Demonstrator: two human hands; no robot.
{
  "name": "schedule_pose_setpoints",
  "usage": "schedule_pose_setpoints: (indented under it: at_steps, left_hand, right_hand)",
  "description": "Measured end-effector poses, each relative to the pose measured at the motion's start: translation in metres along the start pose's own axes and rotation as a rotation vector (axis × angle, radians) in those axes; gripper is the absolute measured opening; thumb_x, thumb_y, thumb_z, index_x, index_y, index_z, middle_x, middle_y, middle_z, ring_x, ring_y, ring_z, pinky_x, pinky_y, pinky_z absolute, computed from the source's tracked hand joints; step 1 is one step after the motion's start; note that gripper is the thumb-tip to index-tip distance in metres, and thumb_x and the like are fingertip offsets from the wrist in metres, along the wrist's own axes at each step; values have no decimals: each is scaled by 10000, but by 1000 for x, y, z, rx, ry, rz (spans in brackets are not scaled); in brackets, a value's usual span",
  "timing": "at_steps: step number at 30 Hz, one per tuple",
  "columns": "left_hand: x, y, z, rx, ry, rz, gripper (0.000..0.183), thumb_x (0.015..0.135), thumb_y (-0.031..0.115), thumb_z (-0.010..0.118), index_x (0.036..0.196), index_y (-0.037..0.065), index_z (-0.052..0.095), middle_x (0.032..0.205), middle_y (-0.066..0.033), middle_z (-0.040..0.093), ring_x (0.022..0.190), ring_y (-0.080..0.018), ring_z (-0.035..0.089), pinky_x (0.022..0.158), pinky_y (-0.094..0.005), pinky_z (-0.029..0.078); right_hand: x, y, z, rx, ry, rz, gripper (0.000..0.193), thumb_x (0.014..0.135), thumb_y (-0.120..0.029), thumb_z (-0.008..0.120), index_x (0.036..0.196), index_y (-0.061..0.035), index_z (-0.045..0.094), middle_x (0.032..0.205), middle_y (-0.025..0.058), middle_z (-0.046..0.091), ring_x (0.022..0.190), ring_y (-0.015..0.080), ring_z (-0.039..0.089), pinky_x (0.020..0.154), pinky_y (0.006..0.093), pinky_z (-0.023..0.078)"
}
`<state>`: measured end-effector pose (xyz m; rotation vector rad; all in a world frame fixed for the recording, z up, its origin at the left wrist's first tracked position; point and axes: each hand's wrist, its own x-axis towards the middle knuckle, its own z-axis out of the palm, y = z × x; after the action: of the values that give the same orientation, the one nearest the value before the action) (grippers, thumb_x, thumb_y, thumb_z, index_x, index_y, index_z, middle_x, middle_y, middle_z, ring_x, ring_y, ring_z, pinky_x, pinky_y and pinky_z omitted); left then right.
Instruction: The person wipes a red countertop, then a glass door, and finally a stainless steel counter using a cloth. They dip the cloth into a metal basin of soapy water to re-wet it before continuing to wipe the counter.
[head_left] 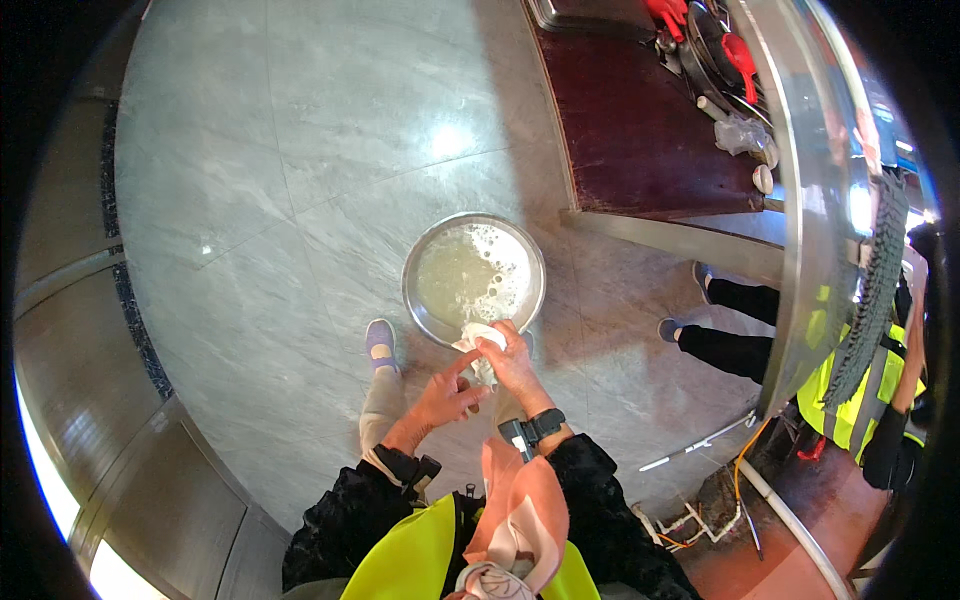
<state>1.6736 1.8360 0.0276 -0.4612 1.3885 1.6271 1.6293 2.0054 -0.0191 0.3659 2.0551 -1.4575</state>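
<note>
A round metal basin (408, 285) of cloudy, foamy water sits on the floor in front of me. Over its near rim, my right hand (516, 366) is closed around a crumpled white cloth (482, 334), part of which hangs below the fingers. My left hand (443, 397) is just left of it, index finger stretched out to the cloth and the other fingers partly bent. Nothing shows in the left palm. Dark straps with small devices circle both wrists.
At the upper right stands a dark red table (650, 125) with pans and red-handled items. A metal counter edge (800, 220) runs down the right, with a person in a yellow vest (862, 390) beyond it. Metal cabinets (150, 490) line the left. White pipes (790, 520) lie lower right.
</note>
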Motion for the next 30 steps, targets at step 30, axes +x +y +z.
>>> schedule_pose_setpoints:
  at_steps: [30]
  left_hand:
    - [-91, 51, 41, 1, -7, -46, 834, 920, 166, 669, 1592, 160, 174, 745, -88, 660, 601, -140, 637, 505, -275, 524]
  right_hand:
    - [-33, -51, -6, 58, 481, -148, 315, 965, -212, 578, 1054, 86, 622, 852, 210, 664, 829, 315, 629, 790, 408, 486]
